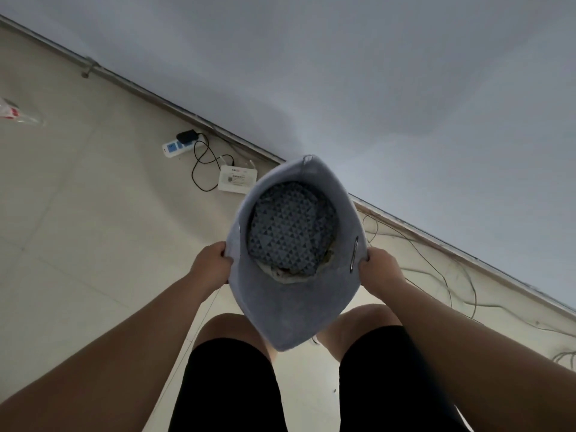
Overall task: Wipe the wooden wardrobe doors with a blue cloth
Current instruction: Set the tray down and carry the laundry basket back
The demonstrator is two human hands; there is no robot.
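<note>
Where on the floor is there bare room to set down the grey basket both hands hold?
The left hand and right hand grip the grey basket. Bare tiles spread left of it, between the power strip, the plastic wrapper and the legs. Crowded: the loose cables along the wall on the right, and around the white box.
</note>
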